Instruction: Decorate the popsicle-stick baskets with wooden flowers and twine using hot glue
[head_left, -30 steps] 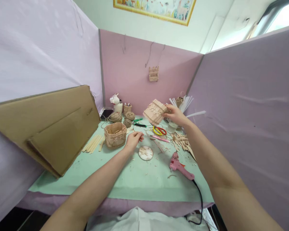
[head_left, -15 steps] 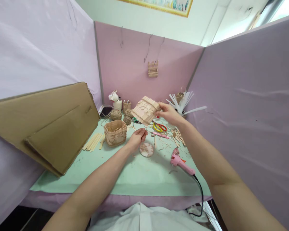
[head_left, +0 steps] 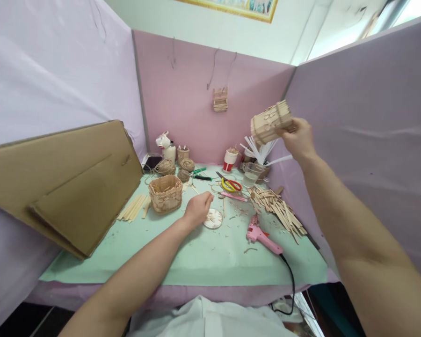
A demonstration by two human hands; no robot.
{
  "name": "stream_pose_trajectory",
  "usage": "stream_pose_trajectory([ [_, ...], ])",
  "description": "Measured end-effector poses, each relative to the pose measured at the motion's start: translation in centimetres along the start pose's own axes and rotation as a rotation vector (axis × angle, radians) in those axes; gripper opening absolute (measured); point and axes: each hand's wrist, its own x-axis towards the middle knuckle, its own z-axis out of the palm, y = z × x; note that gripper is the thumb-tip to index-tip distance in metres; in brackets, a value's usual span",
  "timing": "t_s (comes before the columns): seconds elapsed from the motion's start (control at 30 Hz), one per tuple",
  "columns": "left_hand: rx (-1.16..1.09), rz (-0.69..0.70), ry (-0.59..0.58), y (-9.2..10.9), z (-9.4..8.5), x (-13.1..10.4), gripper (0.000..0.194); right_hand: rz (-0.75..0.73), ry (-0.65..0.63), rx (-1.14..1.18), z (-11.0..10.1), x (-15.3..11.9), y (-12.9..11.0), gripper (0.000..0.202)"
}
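Up at the right, my right hand grips one end of a wooden-stick box with twine bands and small petal shapes, holding it tilted in the air. Low over the table's middle, my left hand has its fingers pressed together; whatever they may hold is too small to make out. Just beside that hand lies a small round dish with pale pieces. A woven-looking basket with sticks inside stands to its left.
A pink glue gun with a black cord lies front right, near piled sticks. Scissors, pliers, twine balls and a red-white cup sit behind. Cardboard leans at the left.
My right hand has lifted the stick box up and to the right, turning it. My left hand has shifted slightly down, nearer the dish.
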Motion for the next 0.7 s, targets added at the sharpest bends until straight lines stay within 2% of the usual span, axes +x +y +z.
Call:
stream_pose_trajectory([
  [0.07, 0.175, 0.197, -0.132, 0.7, -0.4, -0.4, 0.032, 0.033, 0.001, 0.044, 1.3, -1.3, -1.2, 0.009],
  [0.13, 0.302, 0.336, -0.217, 1.5, -0.9, -0.7, 0.033, -0.027, -0.152, 0.104, 3.5, -2.9, -2.7, 0.009],
  [0.23, 0.448, 0.42, -0.313, 2.1, -2.1, -1.3, 0.029, -0.135, -0.413, 0.209, 7.5, -5.2, -5.1, 0.01],
  [0.3, 0.506, 0.422, -0.345, 2.0, -3.0, -2.0, 0.028, -0.194, -0.554, 0.252, 10.0, -6.7, -6.6, 0.011],
  [0.43, 0.487, 0.344, -0.348, 0.7, -4.4, -3.7, 0.025, -0.295, -0.723, 0.297, 13.6, -8.8, -8.8, 0.014],
  [0.57, 0.345, 0.258, -0.385, -1.0, -4.8, -4.5, 0.025, -0.355, -0.823, 0.316, 15.0, -9.8, -9.6, 0.015],
  [0.7, 0.295, 0.22, -0.396, -1.7, -4.9, -4.2, 0.025, -0.388, -0.834, 0.302, 15.4, -10.8, -9.2, 0.016],
])
